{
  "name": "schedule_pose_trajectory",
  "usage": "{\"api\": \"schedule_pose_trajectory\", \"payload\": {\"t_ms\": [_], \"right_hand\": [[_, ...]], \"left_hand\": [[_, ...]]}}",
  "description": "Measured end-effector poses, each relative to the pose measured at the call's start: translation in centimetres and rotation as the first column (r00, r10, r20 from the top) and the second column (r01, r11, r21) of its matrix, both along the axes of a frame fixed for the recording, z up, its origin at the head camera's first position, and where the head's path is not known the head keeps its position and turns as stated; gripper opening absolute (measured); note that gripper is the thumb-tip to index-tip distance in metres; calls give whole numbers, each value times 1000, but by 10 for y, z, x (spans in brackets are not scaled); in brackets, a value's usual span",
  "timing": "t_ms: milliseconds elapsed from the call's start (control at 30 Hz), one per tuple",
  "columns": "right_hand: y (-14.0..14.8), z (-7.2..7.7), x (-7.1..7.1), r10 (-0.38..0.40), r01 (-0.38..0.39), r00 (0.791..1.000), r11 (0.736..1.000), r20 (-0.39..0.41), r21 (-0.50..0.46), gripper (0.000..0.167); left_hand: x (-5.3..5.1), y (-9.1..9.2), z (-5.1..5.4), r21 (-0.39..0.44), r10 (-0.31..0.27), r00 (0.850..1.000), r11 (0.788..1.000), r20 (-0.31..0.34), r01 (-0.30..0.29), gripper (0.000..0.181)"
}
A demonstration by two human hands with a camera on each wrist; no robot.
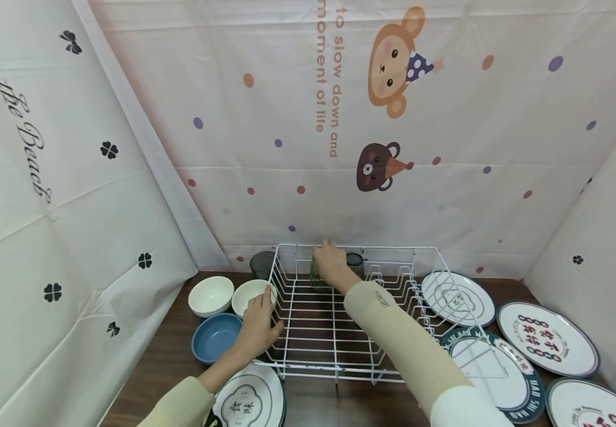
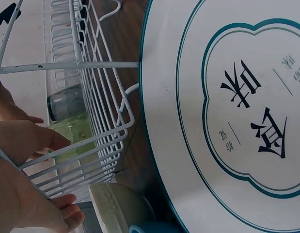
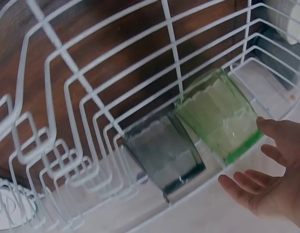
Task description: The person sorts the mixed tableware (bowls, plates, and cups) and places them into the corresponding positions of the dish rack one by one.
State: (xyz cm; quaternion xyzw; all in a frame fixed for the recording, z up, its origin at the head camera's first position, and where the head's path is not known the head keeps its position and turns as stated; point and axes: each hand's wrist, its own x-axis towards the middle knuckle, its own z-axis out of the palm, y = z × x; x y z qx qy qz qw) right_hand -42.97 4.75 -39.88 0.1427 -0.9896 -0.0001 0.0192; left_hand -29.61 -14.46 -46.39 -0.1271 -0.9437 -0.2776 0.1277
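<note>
A white wire dish rack stands in front of me. My left hand holds its left side rim, thumb inside and fingers outside, as the left wrist view shows. Reaching to the rack's back left, my right hand is beside a green clear glass, its thumb or a finger at the edge of the base and the other fingers spread apart. That glass stands upside down in the rack. Close beside it is an upside-down dark grey glass.
Left of the rack are two white bowls, a blue bowl and another dark glass. Patterned plates lie at the front left. Several more plates lie on the right. Printed cloth hangs behind.
</note>
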Motion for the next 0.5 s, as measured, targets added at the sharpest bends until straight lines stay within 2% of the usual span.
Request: {"api": "schedule_pose_trajectory", "payload": {"t_ms": [133,267,367,500], "right_hand": [[17,17,0,10,-13,997,999,-72,-32,37],[50,39,4,19,-25,989,999,-150,-38,22],[80,49,10,13,-21,991,998,-133,-60,13],[119,54,19,-23,19,999,993,-31,-115,9]], "left_hand": [[2,-1,1,5,-1,1000,1000,1,1,83],[3,-6,3,-2,2,1000,1000,-11,-2,83],[4,-12,4,-12,12,1000,1000,-13,-13,83],[5,-20,5,-14,30,999,999,-13,-30,84]]}}
